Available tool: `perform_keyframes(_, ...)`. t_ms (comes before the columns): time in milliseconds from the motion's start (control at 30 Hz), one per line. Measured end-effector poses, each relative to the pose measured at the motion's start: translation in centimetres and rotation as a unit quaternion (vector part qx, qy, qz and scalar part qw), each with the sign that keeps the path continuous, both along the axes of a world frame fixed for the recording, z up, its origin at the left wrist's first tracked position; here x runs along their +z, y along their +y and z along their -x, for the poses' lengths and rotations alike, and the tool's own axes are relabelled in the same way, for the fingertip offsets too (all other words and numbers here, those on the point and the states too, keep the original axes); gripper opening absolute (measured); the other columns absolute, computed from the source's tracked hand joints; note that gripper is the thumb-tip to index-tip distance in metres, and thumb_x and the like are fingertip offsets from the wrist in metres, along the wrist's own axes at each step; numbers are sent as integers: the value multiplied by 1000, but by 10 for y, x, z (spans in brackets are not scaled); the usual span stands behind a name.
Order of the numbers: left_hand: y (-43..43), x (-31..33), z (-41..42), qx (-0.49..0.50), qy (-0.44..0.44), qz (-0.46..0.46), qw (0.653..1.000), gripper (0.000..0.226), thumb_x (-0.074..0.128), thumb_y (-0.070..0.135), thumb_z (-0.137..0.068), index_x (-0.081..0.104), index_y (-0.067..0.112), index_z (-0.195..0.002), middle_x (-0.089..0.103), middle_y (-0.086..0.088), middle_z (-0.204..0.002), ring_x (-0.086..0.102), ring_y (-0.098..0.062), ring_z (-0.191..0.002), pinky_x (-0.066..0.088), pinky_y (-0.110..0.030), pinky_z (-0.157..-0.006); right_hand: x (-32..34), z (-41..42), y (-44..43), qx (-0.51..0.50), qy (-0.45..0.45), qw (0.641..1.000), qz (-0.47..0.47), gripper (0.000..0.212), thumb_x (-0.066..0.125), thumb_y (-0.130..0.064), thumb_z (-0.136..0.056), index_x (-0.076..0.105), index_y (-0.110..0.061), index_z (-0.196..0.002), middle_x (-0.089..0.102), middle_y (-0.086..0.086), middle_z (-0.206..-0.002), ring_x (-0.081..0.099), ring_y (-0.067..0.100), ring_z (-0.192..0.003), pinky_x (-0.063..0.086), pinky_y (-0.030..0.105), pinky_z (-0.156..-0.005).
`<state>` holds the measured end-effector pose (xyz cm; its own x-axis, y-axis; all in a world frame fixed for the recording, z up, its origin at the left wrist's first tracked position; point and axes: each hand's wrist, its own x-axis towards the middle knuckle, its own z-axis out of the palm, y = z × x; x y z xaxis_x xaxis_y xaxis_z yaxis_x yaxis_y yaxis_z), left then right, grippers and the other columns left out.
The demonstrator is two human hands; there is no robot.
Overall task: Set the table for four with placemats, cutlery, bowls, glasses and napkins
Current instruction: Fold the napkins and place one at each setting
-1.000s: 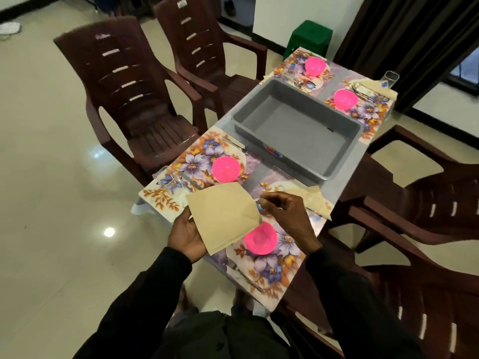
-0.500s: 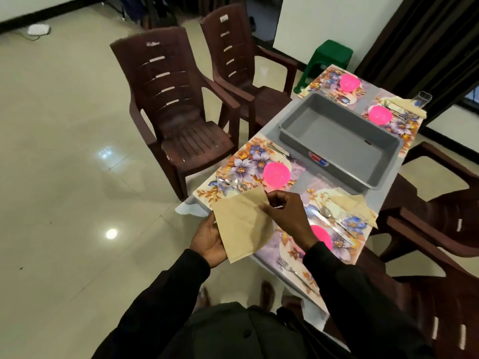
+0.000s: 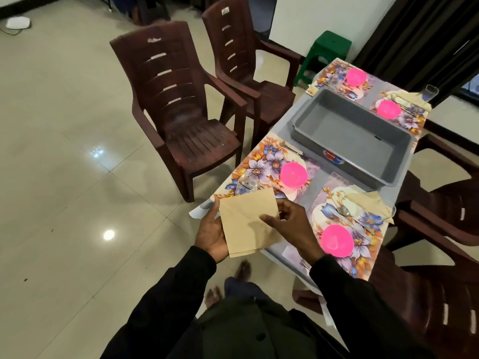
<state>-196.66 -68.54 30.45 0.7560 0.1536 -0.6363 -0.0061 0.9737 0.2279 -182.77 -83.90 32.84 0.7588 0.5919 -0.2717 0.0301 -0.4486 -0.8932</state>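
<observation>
Head camera caught the folded napkin (image 3: 246, 224) low in mid-frame, just off the table's (image 3: 314, 185) near corner. The left hand (image 3: 211, 234) cradled it, thumb curled over its edge, and the right hand (image 3: 293, 229) pinched its upper corner. All four placemats (image 3: 264, 161) carried pink bowls (image 3: 293, 174). The mat just above the napkin showed none of its own, so laying it there seemed among the last jobs.

the fingers of the left hand (image 3: 210, 233) are hidden behind the napkin (image 3: 245, 224), by which the near corner of a floral placemat (image 3: 261, 164) is also covered. a fork (image 3: 303, 264) is half hidden by the right sleeve (image 3: 363, 307). the right-side chair (image 3: 445, 301) is cut off by the picture's edge.
</observation>
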Motion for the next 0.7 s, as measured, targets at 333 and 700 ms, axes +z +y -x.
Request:
perform_keyframes(333,54,-7,-36,-21,6,-11,1000,52,57,28,-100,48,11,-148,55,-20,-145,49,-42,-136,30,-60,-118,-9,-32,44,55,-68,996,-16,46,84,-13,-81,66,-21,-122,69,-7,-117,64,10,-105,59,35,-88)
perform_keyframes(700,94,2,-65,-4,30,-71,997,48,55,4,-93,53,6,-141,69,-20,-125,69,-34,-109,61,-50,-79,-7,-47,67,7,-62,997,-36,35,82,-21,-84,66,-35,-113,69,-16,-111,65,13,-102,60,42,-88)
